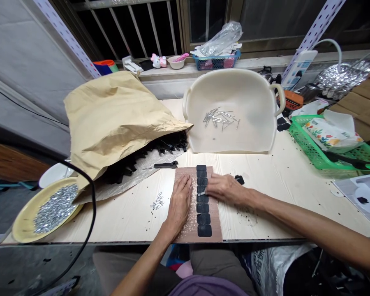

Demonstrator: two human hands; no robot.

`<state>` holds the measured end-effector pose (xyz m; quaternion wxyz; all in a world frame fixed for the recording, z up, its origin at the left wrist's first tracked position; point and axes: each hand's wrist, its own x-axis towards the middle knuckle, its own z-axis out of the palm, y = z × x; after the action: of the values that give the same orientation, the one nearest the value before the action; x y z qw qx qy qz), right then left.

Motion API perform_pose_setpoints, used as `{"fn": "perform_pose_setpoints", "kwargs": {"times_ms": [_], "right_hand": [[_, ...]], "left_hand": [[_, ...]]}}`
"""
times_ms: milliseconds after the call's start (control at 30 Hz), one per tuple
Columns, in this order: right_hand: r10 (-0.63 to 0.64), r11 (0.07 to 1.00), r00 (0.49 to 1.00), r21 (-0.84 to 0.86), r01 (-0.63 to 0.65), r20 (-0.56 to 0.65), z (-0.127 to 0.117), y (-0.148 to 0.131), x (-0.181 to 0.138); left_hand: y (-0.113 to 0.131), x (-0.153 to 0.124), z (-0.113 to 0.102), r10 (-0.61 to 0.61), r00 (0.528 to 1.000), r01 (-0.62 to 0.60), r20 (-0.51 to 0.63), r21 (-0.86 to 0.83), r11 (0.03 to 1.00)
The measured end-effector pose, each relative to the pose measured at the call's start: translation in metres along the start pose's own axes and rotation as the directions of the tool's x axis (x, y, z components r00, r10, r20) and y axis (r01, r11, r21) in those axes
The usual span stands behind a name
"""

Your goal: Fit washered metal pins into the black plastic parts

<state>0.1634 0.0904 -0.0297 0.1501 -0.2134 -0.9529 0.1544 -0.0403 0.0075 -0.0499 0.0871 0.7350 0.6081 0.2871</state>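
Note:
A brown board (212, 224) lies at the table's front edge with a column of several black rectangular pieces (203, 205) down its middle. My left hand (179, 201) rests flat on the board's left side, fingers stretched out over tiny silvery bits. My right hand (223, 188) lies on the right side, its fingers pinched on a small silver piece (201, 193) at the column. One loose black piece (239, 179) sits just beyond my right hand.
A tan paper sack (117, 119) spills black parts at the left. A cream tub (234, 111) holds metal pins (220, 118). A yellow plate (24, 224) of silver bits overhangs the left edge. A green basket (308, 144) stands at the right.

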Motion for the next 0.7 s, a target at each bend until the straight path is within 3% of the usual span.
{"fn": "perform_pose_setpoints", "kwargs": {"times_ms": [100,267,533,700], "right_hand": [[0.142,0.989,0.981,-0.011,-0.145,-0.129,-0.005,0.012,0.009],[0.070,0.997,0.995,-0.033,-0.072,-0.076,-0.009,0.008,0.015],[0.082,0.996,0.995,-0.032,-0.085,-0.065,-0.007,0.002,0.009],[0.082,0.995,0.989,-0.042,-0.088,-0.122,-0.003,0.002,0.011]], "left_hand": [[0.000,-0.001,0.000,0.007,1.000,-0.007,0.001,0.029,1.000],[-0.001,-0.002,0.001,0.021,1.000,-0.021,0.005,0.057,0.998],[0.000,-0.002,0.002,0.018,0.999,-0.020,0.033,0.063,0.998],[0.000,0.000,0.000,0.029,0.999,-0.030,0.019,0.059,0.998]]}}
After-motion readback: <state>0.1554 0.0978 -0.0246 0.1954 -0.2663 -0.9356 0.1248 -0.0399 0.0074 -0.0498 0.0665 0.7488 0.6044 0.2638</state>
